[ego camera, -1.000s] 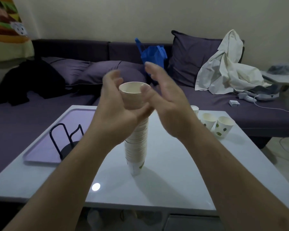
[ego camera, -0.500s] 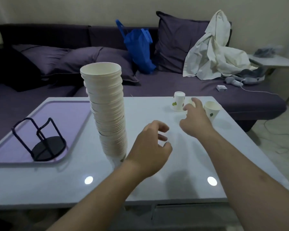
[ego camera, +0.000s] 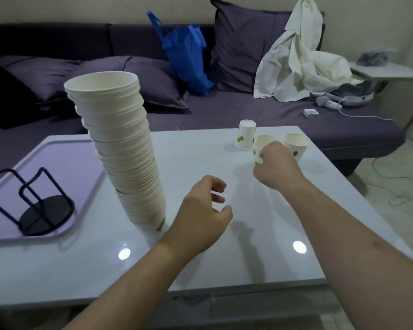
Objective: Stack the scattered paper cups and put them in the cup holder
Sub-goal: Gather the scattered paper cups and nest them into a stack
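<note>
A tall, slightly leaning stack of white paper cups [ego camera: 122, 148] stands on the white table [ego camera: 200, 265], untouched. Far right on the table are three loose cups with green leaf prints: one upside down [ego camera: 246, 134], one upright [ego camera: 296, 148], and a middle upright cup [ego camera: 262, 145] that my right hand [ego camera: 275, 169] grips by its side. My left hand [ego camera: 200, 215] hovers low beside the stack's base, fingers curled and apart, holding nothing. The black wire cup holder [ego camera: 37, 206] stands empty on a lilac tray [ego camera: 65, 163] at the left.
Behind the table runs a dark purple sofa [ego camera: 248, 110] with cushions, a blue bag [ego camera: 186, 55], a white cloth [ego camera: 301, 60] and a small white box [ego camera: 310, 113]. A side table [ego camera: 391, 72] is at far right. Cables trail on the floor to the right.
Both hands left the top of the stack. My right hand reached to the loose cups and closed on the middle one; my left hand dropped beside the stack's base.
</note>
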{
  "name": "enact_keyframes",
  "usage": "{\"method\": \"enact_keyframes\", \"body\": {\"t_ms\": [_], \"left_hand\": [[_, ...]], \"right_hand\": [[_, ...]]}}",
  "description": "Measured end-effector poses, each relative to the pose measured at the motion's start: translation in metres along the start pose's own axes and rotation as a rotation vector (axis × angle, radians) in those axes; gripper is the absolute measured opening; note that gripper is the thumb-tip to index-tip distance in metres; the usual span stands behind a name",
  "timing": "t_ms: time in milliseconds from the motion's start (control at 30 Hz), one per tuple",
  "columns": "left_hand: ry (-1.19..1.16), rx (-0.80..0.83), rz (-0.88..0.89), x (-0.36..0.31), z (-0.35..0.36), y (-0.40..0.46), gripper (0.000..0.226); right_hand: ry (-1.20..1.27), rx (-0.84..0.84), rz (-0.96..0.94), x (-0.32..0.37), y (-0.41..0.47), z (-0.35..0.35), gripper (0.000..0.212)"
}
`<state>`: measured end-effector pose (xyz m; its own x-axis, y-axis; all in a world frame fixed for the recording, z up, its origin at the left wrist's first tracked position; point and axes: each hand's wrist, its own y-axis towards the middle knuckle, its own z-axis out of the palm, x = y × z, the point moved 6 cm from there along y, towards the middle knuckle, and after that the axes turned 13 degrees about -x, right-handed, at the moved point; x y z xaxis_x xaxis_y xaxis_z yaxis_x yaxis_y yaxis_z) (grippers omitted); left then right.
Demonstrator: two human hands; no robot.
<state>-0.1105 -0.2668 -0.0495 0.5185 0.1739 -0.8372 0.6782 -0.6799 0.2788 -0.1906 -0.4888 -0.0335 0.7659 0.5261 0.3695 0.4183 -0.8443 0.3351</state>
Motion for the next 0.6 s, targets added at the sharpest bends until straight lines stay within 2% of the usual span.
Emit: {"method": "enact_keyframes", "body": {"t_ms": [67, 100, 167, 233, 300, 367, 433, 467, 500, 533, 600], "left_hand": [[0.015, -0.033, -0.013, -0.001, -0.004, 0.001, 0.05], [0.031, -0.041, -0.028, -0.001, -0.006, 0.002, 0.061], [0.043, -0.024, -0.102, 0.001, -0.007, 0.002, 0.08], [0.021, 0.013, -0.196, 0.003, -0.007, 0.0, 0.077], [0.045, 0.019, -0.265, 0.006, -0.008, -0.002, 0.072], [0.08, 0.015, -0.287, 0.009, -0.012, -0.003, 0.074], [0.074, 0.014, -0.298, 0.008, -0.015, -0.003, 0.076], [0.056, 0.013, -0.306, 0.008, -0.016, -0.003, 0.076], [0.037, 0.012, -0.313, 0.007, -0.017, -0.003, 0.075], [0.02, 0.013, -0.316, 0.007, -0.017, -0.004, 0.073], [-0.006, 0.02, -0.312, 0.006, -0.017, -0.005, 0.07]], "right_hand": [[0.126, -0.025, -0.015, 0.014, -0.007, -0.019, 0.017], [0.249, 0.014, -0.009, 0.025, -0.012, -0.026, 0.021], [0.562, 0.26, 0.002, 0.05, -0.029, -0.032, 0.026], [0.729, 0.551, -0.061, 0.071, -0.049, -0.032, 0.029], [0.783, 0.681, -0.091, 0.074, -0.058, -0.034, 0.029], [0.87, 0.626, -0.007, 0.065, -0.052, -0.034, 0.026], [0.799, 0.352, 0.099, 0.04, -0.034, -0.031, 0.013], [0.629, 0.163, 0.106, 0.025, -0.022, -0.032, 0.011], [0.423, 0.025, 0.086, 0.013, -0.014, -0.032, 0.02], [0.27, -0.029, 0.066, 0.003, -0.008, -0.029, 0.033], [0.139, -0.025, 0.084, -0.018, 0.0, -0.019, 0.05]]}}
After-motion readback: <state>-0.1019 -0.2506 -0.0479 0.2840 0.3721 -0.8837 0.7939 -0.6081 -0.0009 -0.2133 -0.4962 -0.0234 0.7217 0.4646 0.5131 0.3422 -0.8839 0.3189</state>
